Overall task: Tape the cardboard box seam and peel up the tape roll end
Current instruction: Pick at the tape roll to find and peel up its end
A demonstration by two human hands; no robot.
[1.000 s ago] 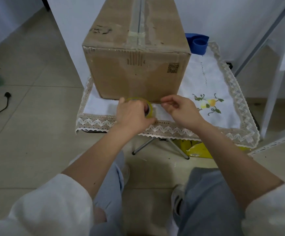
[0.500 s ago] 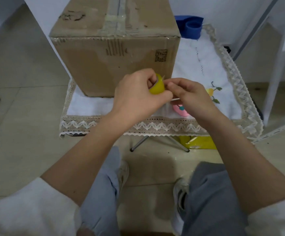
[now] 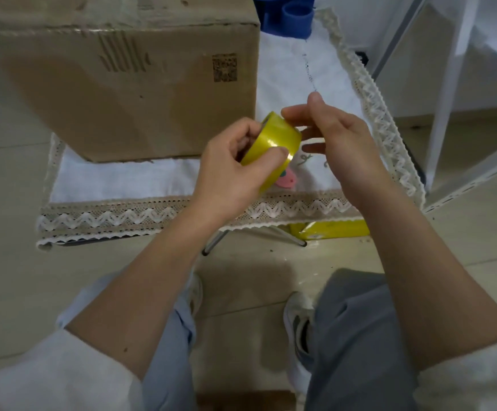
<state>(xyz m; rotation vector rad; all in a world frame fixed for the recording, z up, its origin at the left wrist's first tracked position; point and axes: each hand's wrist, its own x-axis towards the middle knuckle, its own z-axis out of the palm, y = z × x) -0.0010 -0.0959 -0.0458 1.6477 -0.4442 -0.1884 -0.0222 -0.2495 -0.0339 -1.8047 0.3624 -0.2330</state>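
A yellow tape roll point(image 3: 274, 143) is held above the table's front edge, in front of the cardboard box point(image 3: 128, 84). My left hand point(image 3: 235, 170) grips the roll, thumb pressed on its outer face. My right hand point(image 3: 339, 140) is at the roll's far upper edge, its fingertips touching the rim; I cannot see a lifted tape end. The box stands on a white cloth with lace trim point(image 3: 158, 216), and only its front face and top edge show.
A blue object point(image 3: 288, 16) stands behind the box on the right. A small pink item point(image 3: 285, 180) lies on the cloth under the roll. White metal frame bars point(image 3: 446, 93) rise at the right. A yellow package point(image 3: 333, 229) lies under the table.
Both hands lifted the roll off the cloth and brought it closer to me. The roll has turned so its yellow outer face shows, and the view has moved nearer the box.
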